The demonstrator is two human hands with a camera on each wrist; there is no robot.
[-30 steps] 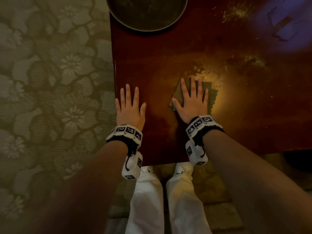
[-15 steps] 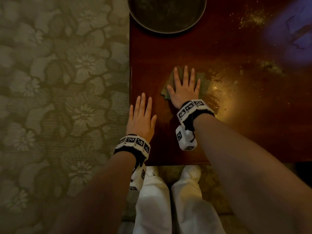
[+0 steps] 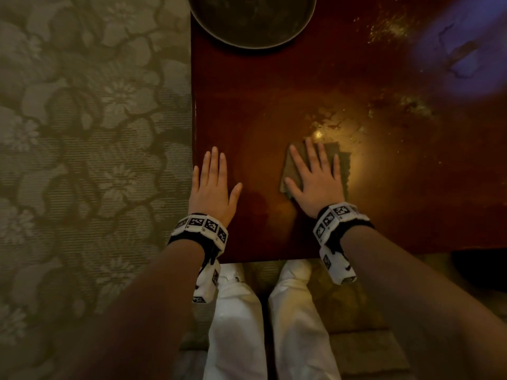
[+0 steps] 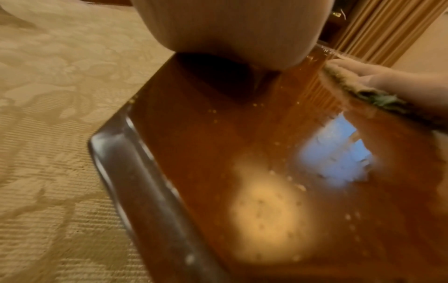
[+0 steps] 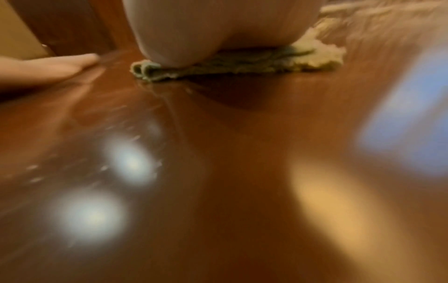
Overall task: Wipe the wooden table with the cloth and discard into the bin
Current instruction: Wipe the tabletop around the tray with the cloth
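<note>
The dark red wooden table (image 3: 274,91) shines, with pale crumbs and smears (image 3: 329,122) just beyond my right hand. A folded green-brown cloth (image 3: 343,160) lies flat on it. My right hand (image 3: 315,179) presses on the cloth with straight, spread fingers. In the right wrist view the cloth (image 5: 230,63) sticks out from under my palm. My left hand (image 3: 212,185) rests flat on the table by its left edge, holding nothing. The left wrist view shows the cloth (image 4: 358,86) off to the right. No bin is in view.
A round dark dish (image 3: 252,20) stands at the table's far left. More crumbs (image 3: 392,26) lie far right, beside a blue reflection (image 3: 461,50). Flowered carpet (image 3: 82,160) lies left of the table. My white trouser legs (image 3: 238,311) are at the near edge.
My right hand slid the cloth left and away half a second ago, then back right and nearer. The left hand stayed flat by the table's left edge.
</note>
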